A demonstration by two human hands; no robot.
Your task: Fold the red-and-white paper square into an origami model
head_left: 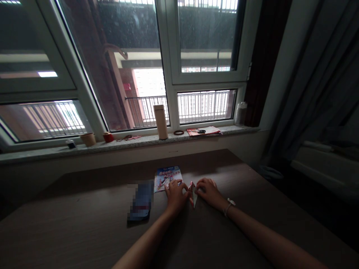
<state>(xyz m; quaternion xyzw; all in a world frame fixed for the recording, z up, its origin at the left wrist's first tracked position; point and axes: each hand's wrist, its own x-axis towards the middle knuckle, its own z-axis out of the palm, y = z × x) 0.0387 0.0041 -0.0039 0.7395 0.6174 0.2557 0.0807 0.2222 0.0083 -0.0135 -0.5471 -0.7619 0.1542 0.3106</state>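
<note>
A small folded piece of paper (193, 195), pale with red parts and pointed toward me, stands between my hands on the dark wooden table (92, 231). My left hand (176, 195) pinches its left side with thumb and finger. From the other side, my right hand (209, 189) grips the paper's right edge, fingers curled. A bracelet circles my right wrist. Just beyond my left hand lies a colourful printed booklet (167, 175), partly covered by the fingers. Left of that rests a dark blue flat object (141, 201), its upper part pixelated.
Along the windowsill (140, 141) stand a tan cylinder (160, 121), a paper cup (88, 139), a small red container (108, 137) and a clear bottle (240, 114). Scissors (200, 131) lie on red-edged papers (213, 130). A dark curtain (305, 82) hangs at right.
</note>
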